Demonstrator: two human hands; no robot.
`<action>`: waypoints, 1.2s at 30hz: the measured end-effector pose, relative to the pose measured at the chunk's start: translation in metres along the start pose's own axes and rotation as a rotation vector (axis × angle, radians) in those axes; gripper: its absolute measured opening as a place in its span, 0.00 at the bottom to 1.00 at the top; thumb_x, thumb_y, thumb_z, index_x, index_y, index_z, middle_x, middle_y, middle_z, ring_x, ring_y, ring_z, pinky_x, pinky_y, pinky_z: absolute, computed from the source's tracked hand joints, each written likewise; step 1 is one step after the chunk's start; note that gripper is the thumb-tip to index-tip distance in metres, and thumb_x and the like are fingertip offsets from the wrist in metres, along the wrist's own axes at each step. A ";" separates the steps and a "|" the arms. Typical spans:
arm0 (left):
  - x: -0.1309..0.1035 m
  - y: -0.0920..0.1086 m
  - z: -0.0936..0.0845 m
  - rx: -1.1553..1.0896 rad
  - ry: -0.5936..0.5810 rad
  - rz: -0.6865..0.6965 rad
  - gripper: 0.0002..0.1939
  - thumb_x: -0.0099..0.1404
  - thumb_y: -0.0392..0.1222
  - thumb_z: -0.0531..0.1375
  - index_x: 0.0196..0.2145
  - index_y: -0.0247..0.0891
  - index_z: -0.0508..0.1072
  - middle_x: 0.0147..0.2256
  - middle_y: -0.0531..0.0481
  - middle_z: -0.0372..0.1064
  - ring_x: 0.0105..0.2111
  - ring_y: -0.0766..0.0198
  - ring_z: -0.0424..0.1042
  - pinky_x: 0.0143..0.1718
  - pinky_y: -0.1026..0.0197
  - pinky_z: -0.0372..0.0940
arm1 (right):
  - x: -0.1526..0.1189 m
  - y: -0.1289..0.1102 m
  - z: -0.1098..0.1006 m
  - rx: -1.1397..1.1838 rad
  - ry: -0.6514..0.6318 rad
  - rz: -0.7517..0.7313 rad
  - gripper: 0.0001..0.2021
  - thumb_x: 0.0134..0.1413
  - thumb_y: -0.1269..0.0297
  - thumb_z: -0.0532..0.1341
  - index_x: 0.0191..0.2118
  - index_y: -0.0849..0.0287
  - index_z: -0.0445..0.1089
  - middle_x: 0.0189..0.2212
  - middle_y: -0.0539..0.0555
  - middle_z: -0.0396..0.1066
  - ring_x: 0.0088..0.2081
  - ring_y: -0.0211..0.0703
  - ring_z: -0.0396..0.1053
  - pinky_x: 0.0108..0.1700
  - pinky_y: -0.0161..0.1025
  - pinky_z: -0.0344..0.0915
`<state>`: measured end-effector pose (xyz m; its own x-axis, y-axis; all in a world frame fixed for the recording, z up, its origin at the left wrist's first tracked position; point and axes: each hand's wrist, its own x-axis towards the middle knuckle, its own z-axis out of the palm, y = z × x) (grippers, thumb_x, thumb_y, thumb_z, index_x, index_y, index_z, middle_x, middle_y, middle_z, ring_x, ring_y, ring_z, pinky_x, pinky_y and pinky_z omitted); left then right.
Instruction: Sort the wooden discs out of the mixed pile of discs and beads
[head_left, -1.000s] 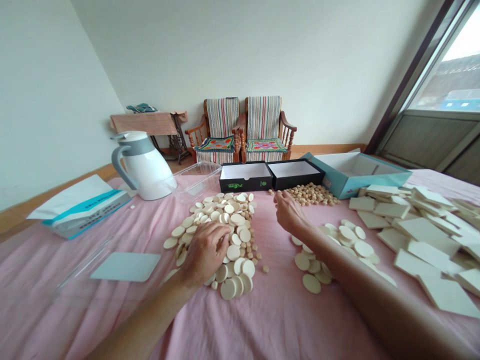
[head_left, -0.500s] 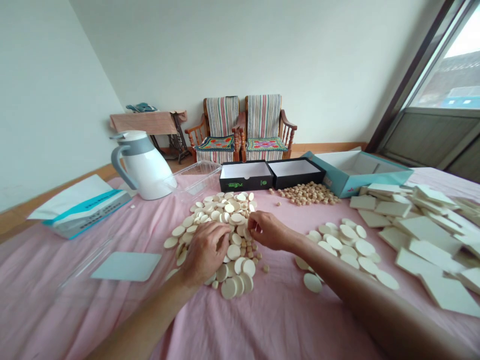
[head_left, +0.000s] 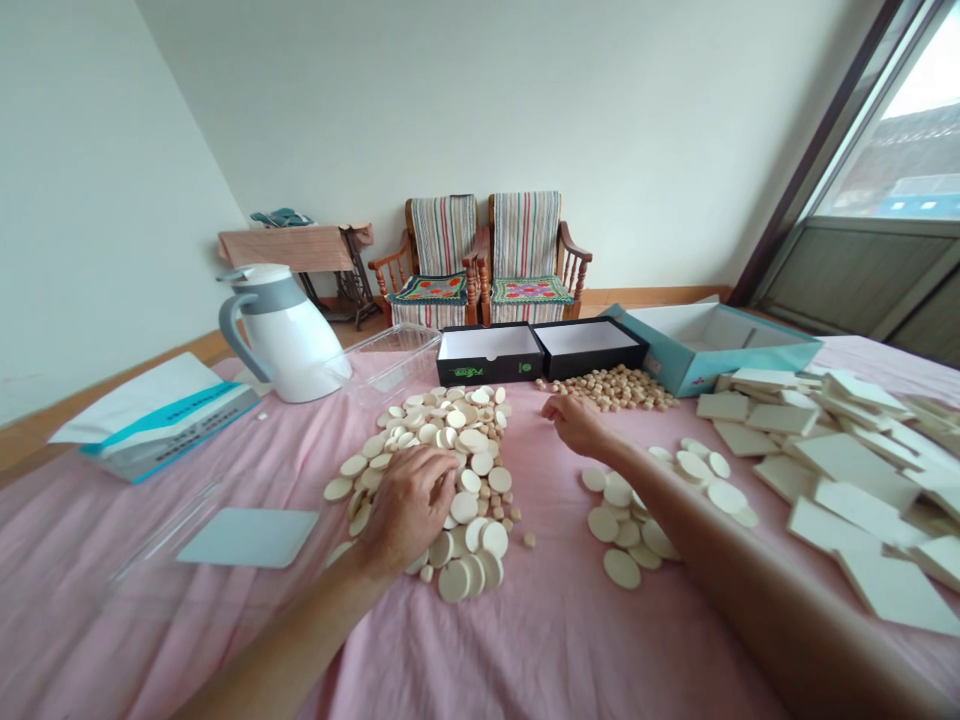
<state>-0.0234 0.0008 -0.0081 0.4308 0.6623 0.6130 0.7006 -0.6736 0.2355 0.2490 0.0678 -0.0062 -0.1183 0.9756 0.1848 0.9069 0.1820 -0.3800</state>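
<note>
My left hand (head_left: 411, 505) rests on the left side of a mixed pile of pale round wooden discs (head_left: 452, 578) and small wooden pieces (head_left: 496, 502). Its fingers bend loosely over the discs, with thumb and fingers apart; the fingertips are partly hidden. My right hand (head_left: 579, 424) is above the cloth, right of that pile and just in front of a heap of small wooden beads (head_left: 619, 384). Thumb and fingers are pinched together there, and whatever lies between them is too small to make out. A second group of discs (head_left: 622, 568) lies partly under my right forearm.
Two black boxes (head_left: 491, 372) and a light-blue box (head_left: 712, 368) stand at the back. Square wooden boards (head_left: 855, 465) are heaped at right. On the left are a white jug (head_left: 300, 345), a clear plastic tray (head_left: 394, 365), a tissue box (head_left: 169, 415) and a flat lid (head_left: 247, 537).
My right hand has moved from the mixed pile rightward and away from me, to the beads, still pinched. My left hand has stayed on the pile.
</note>
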 end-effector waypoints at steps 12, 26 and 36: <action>0.000 0.002 -0.002 0.005 -0.001 -0.006 0.08 0.62 0.31 0.54 0.37 0.39 0.71 0.36 0.48 0.72 0.39 0.59 0.70 0.43 0.54 0.63 | -0.004 -0.008 -0.009 0.048 -0.086 -0.026 0.15 0.50 0.78 0.52 0.38 0.60 0.74 0.37 0.55 0.75 0.40 0.42 0.71 0.42 0.35 0.63; 0.000 0.001 -0.002 0.001 -0.018 -0.015 0.08 0.63 0.31 0.54 0.37 0.39 0.72 0.36 0.48 0.72 0.39 0.59 0.69 0.44 0.53 0.63 | -0.041 -0.076 0.005 0.217 -0.283 -0.342 0.11 0.41 0.71 0.62 0.35 0.60 0.65 0.33 0.52 0.68 0.30 0.36 0.64 0.31 0.32 0.58; 0.001 0.005 -0.005 -0.013 -0.005 0.001 0.07 0.63 0.32 0.55 0.35 0.39 0.72 0.36 0.48 0.73 0.38 0.59 0.70 0.43 0.54 0.63 | -0.039 -0.028 -0.080 -0.008 -0.653 -0.390 0.13 0.39 0.73 0.64 0.37 0.57 0.72 0.34 0.52 0.73 0.34 0.40 0.69 0.36 0.34 0.61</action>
<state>-0.0223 -0.0029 -0.0028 0.4340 0.6633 0.6097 0.6930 -0.6782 0.2445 0.2603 0.0145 0.0697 -0.6436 0.7160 -0.2704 0.7532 0.5298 -0.3899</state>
